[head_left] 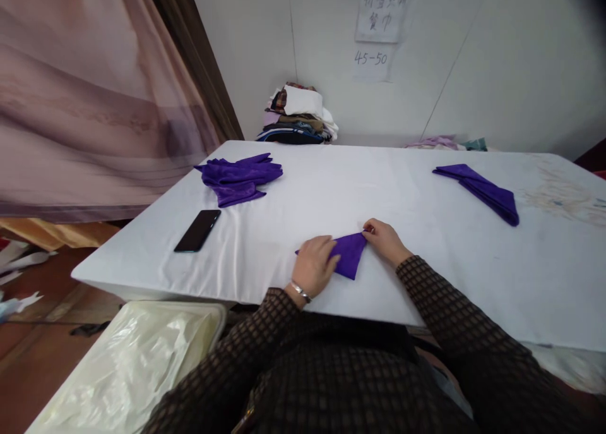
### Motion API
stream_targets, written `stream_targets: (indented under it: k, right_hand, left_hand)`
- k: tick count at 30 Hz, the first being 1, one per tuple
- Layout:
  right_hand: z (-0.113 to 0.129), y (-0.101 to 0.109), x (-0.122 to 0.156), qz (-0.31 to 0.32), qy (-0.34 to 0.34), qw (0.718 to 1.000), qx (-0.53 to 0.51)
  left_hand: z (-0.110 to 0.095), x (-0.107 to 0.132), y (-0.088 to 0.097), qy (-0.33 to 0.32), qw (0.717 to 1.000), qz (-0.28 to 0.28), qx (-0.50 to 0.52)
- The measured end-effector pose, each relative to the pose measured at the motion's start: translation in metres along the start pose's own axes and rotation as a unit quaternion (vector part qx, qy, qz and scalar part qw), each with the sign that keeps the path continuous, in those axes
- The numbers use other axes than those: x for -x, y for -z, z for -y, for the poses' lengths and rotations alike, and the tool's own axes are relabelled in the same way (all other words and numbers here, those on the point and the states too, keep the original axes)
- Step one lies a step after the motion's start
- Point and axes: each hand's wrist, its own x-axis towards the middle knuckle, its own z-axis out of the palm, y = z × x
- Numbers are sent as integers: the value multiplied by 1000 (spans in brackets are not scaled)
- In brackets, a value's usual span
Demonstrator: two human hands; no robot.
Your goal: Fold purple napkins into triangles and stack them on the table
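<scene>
A folded purple napkin (349,256) lies near the front edge of the white-covered table, narrowing toward the left. My left hand (314,265) rests over its left part, fingers laid across the fabric and thumb apart, covering much of that end. At the napkin's upper right corner, my right hand (381,239) pinches the cloth between thumb and fingers. Farther right sits another purple napkin (487,194), folded into a long bent strip. A loose heap of purple napkins (239,176) is at the back left.
A black phone (197,230) lies on the white tablecloth (293,194) at left. Stacked clothes (298,115) stand behind the table's far edge, below a handwritten sign (381,11) on the wall. A plastic-covered bin (137,358) is at lower left, with a pink curtain (95,93) beyond.
</scene>
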Motion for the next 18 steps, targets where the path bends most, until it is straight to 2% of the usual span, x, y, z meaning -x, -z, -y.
stream_targets:
  k: [2, 4, 8, 12, 16, 18]
  right_hand:
    - [-1, 0, 0, -4, 5, 1000, -3]
    - [-1, 1, 1, -8, 1, 1000, 6]
    - [-2, 1, 5, -17, -6, 998, 56]
    - [-3, 4, 6, -49, 14, 993, 106]
    - [10, 8, 11, -118, 93, 986, 72]
    - [28, 6, 20, -120, 161, 980, 18]
  left_hand:
    - [-19, -3, -11, -45, 998, 50, -1]
    - [-27, -3, -23, -43, 995, 90, -23]
    - [-23, 2, -40, -25, 989, 134, -60]
    - [-19, 4, -42, -30, 987, 139, -72]
    - [-21, 3, -40, -23, 987, 142, -76]
    - [-22, 2, -40, -23, 986, 146, -77]
